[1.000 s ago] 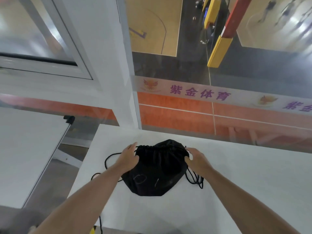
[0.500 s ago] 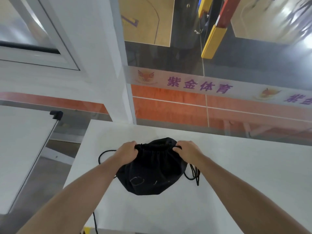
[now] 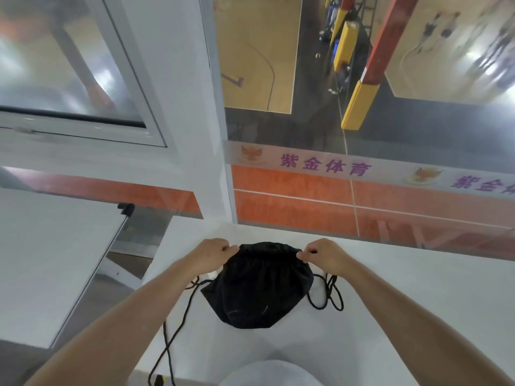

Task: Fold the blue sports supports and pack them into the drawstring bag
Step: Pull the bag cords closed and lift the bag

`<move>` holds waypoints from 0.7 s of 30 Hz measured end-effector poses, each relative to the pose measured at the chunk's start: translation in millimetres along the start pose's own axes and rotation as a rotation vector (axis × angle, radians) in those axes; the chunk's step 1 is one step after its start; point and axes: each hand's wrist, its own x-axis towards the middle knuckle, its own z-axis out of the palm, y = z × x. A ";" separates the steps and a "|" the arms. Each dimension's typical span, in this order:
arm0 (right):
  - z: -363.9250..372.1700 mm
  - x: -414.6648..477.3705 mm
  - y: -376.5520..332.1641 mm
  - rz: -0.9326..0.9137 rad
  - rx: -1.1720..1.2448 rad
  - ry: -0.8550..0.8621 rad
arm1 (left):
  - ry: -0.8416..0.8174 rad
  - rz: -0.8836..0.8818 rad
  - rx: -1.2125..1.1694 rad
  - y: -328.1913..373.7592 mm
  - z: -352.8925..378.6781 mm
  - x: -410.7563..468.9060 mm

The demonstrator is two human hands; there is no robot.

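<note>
A black drawstring bag [image 3: 259,288] lies on the white table [image 3: 404,302], its gathered mouth pointing away from me. My left hand [image 3: 207,253] pinches the mouth's left corner with curled fingers. My right hand [image 3: 324,253] pinches the right corner the same way. Black cords [image 3: 330,293] loop out on the bag's right side, and another cord [image 3: 174,330] trails off the table's near left edge. No blue sports supports show anywhere; the bag's inside is hidden.
A glass wall with an orange band and a purple-lettered strip [image 3: 326,165] rises just behind the table. A white pillar [image 3: 195,135] stands at the table's far left corner. A second white surface [image 3: 50,254] lies to the left across a gap.
Both hands moved from the bag's sides up to the corners of its mouth and closed on them. The bag's mouth is drawn wider between them.
</note>
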 end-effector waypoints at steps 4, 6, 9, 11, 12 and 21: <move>-13.7 -9.2 6.3 -0.013 0.017 0.022 | 0.061 0.054 -0.117 -13.9 -7.8 -10.1; -22.4 -12.6 11.4 -0.005 0.011 0.031 | 0.094 0.060 -0.127 -19.9 -9.6 -14.9; -41.0 -18.3 35.8 0.036 -0.007 0.106 | 0.154 0.010 -0.129 -43.9 -16.7 -19.2; -51.1 -21.6 54.1 0.090 0.017 0.141 | 0.178 -0.015 -0.151 -60.2 -19.9 -19.9; -52.3 -21.0 60.0 0.101 0.027 0.150 | 0.188 -0.021 -0.157 -63.3 -19.5 -19.7; -26.5 -17.7 70.2 0.112 -0.005 -0.049 | -0.026 -0.029 0.167 -35.1 5.5 1.6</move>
